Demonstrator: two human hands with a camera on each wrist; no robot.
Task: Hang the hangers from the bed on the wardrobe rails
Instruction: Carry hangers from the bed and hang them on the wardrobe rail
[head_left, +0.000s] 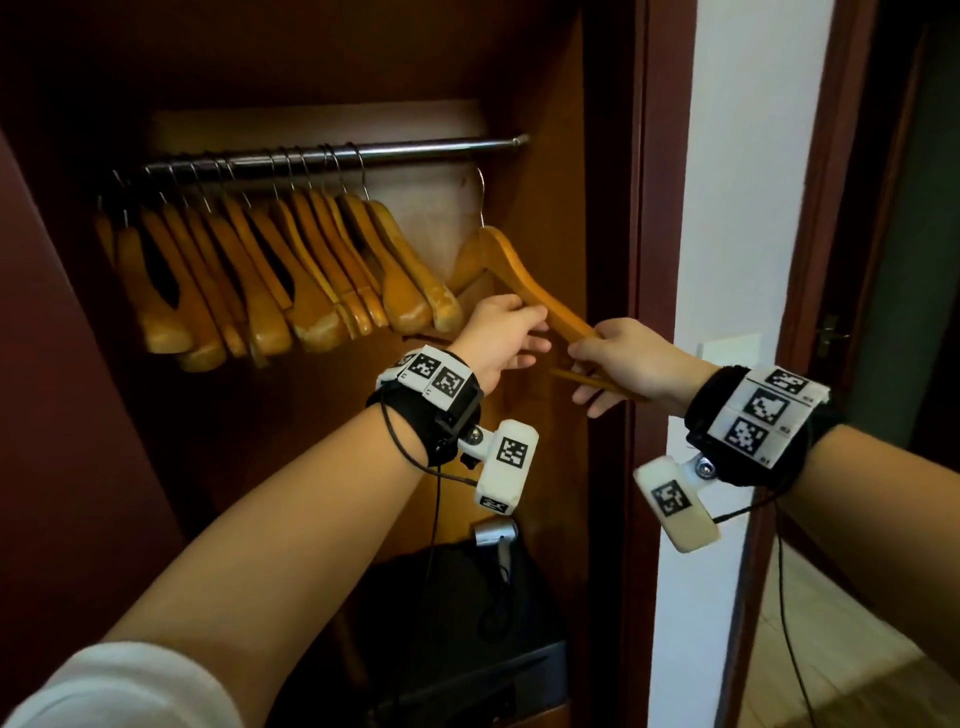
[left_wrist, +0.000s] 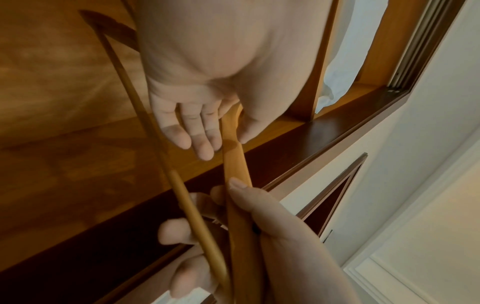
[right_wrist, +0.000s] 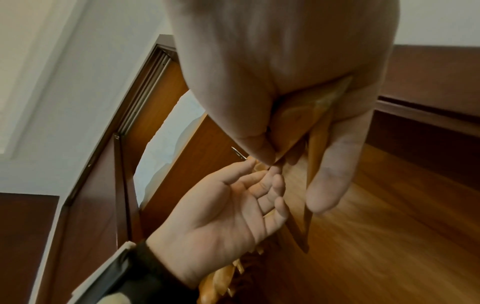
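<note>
**Hanger at rail, hook not on**

Right hand (head_left: 623, 364) grips the hanger (head_left: 519, 265) by its near end, arm and bar together. Left hand (head_left: 498, 338) pinches the arm. Wood: likely stiff, light, smooth. Hook (head_left: 481, 197) sits just under the rail (head_left: 426, 148). Hung hangers (head_left: 270, 270) crowd the left; wardrobe wall (head_left: 566, 208) is near on the right.

White wall (head_left: 753, 156), dark wooden doorframe (head_left: 826, 182)
</note>
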